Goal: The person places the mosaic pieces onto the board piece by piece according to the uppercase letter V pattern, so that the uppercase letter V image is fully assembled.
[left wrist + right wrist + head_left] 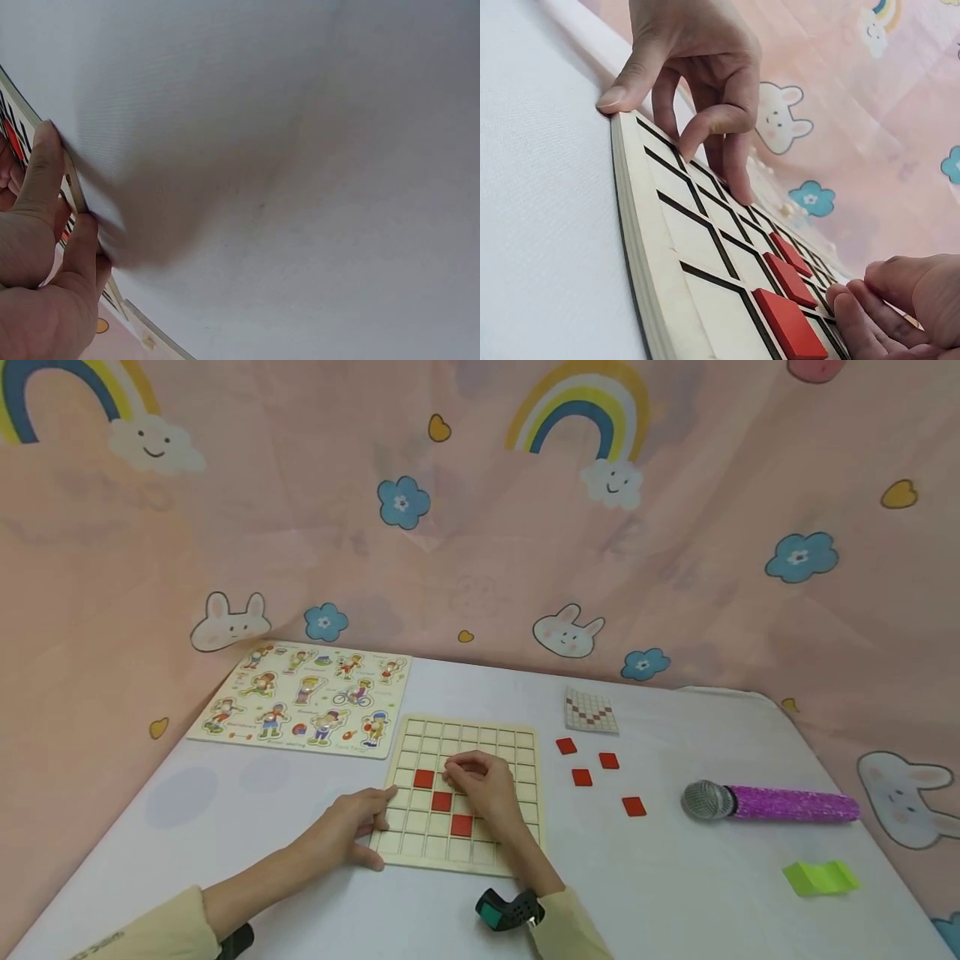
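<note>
The grid board (pixel 427 852) is laid flat on the white table (pixel 660 902), its lower right part covered by the right hand (pixel 486 789) and forearm. Three red squares (pixel 442 802) are set in its cells along a diagonal; any cells under the hand cannot be made out. The right hand's fingertips are drawn narrowly together over the cells, just beside the squares; whether anything is pinched between them cannot be told from either view. The board's left edge near the lower corner is held by the left hand (pixel 348 827), its thumb set at the edge and its bent fingertips rested on the face. In the left wrist view only a sliver of the board is caught, the rest being cut off.

To the right of the board, four loose red tiles (pixel 582 777) are scattered, below a small pattern card (pixel 590 710) whose marks are too small to be counted. A picture board (pixel 300 702) is placed at the upper left, its lettering mostly unreadable. Farther right, a purple microphone (pixel 780 803) and a green wavy piece (pixel 821 878) are seen. A black wrist device (pixel 237 942) is partly hidden by the left sleeve (pixel 161 931).
</note>
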A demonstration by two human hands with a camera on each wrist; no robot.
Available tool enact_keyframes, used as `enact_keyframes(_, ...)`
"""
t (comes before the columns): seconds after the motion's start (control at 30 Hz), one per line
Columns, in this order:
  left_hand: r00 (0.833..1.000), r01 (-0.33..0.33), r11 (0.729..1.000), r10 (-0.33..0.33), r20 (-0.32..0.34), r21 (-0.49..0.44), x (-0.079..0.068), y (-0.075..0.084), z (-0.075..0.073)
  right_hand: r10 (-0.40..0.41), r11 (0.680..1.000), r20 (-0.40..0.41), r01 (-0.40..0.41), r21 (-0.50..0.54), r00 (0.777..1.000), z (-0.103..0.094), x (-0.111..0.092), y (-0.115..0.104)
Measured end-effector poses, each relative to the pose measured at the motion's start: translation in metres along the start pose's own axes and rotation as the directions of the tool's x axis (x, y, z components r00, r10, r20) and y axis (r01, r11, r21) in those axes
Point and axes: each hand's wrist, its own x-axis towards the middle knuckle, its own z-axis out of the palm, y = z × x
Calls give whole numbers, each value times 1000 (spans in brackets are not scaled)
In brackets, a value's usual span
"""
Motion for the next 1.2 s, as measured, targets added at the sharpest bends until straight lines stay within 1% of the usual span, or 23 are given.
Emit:
enact_keyframes(0.23,1000,2,1000,-2,2,3,-1,1,0,11,999,34,-12,33,999,-21,1,6)
enact_keyframes(0.33,1000,0,1000,0,1,7,-1,1,0,-3,999,52,1,41,999,-34,-2,7)
enact_keyframes(0.47,1000,-25,999,25,-5,27,-1,0,-1,-5,999,53,2,50,999,-53,-8,7)
enact_keyframes(0.57,999,-39,998,39,-8,38,-2,-1,-1,23,1000,29,-23,0,999,-71,-13,8)
enact_keyframes(0.67,999,-34,999,34,-9,28,-3,-2,-1,30,997,15,-29,-74,999,-92,-18,12)
enact_keyframes(0.73,1000,-26,999,26,-7,20,-3,-2,-2,2,993,18,0,-120,1000,-107,-22,15)
enact_keyframes(0.8,1000,-24,1000,24,-5,17,-3,-2,-2,-47,985,27,51,-163,999,-123,-26,19)
enact_keyframes(0.9,1000,-26,999,26,-3,22,-3,-1,-2,-119,963,30,122,-240,992,-147,-33,22)
enact_keyframes(1.0,1000,-25,1000,25,-3,17,-3,1,-2,-154,929,10,149,-338,988,-169,-40,25)
enact_keyframes(1.07,1000,-23,1000,23,-3,14,-3,1,-2,-154,906,-5,140,-399,988,-182,-45,25)
enact_keyframes(1.13,1000,-14,1000,14,-2,6,-3,2,-2,-143,894,-24,118,-431,989,-193,-48,25)
enact_keyframes(1.2,1000,-12,1000,12,2,6,-2,3,-2,-133,893,-34,104,-437,991,-202,-51,25)
